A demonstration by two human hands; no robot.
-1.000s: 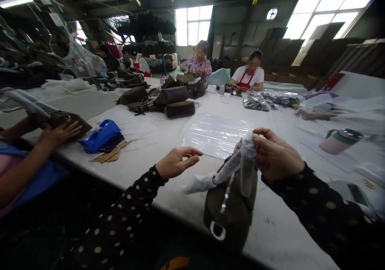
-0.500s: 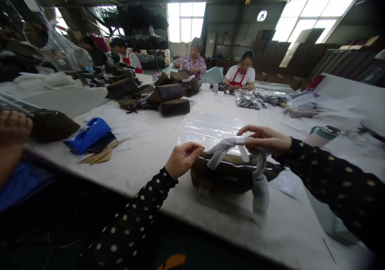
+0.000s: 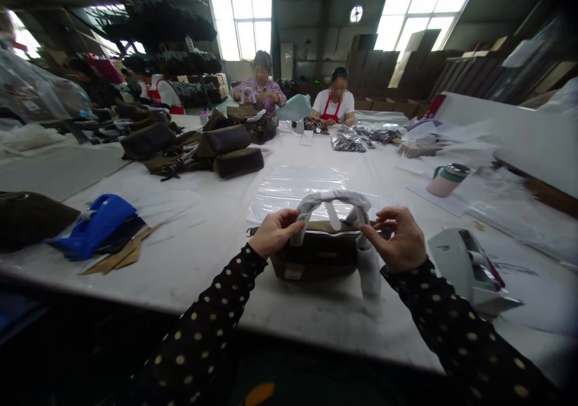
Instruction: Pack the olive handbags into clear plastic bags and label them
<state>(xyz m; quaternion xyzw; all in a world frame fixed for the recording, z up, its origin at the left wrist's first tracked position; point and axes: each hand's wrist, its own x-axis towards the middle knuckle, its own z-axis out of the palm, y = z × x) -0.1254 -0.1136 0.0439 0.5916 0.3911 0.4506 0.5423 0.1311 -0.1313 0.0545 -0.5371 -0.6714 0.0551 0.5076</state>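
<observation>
A dark brown handbag (image 3: 323, 261) with a silver zip along its top stands upright on the white table in front of me. Its arched handle (image 3: 336, 197) is wrapped in pale grey covering, and a wrapped strip hangs down the bag's right end. At the left base of the handle, my left hand (image 3: 275, 234) pinches the wrapping between thumb and fingers. My right hand (image 3: 400, 242) is closed, thumb and fingertips together, at the handle's right base, touching the wrapping there. Behind the bag lies a flat clear plastic bag (image 3: 289, 183).
A blue tape dispenser (image 3: 97, 222) lies left beside brown card pieces (image 3: 120, 256). On the right are a white dispenser-like device (image 3: 467, 267) and a pink mug (image 3: 445, 183). Brown bags (image 3: 226, 141) are piled farther back. Co-workers (image 3: 334, 102) sit across the table.
My right hand has moved from the handle's top down to its right base. My left hand now meets the handle's left base. The view has turned right; another person's hand has left it.
</observation>
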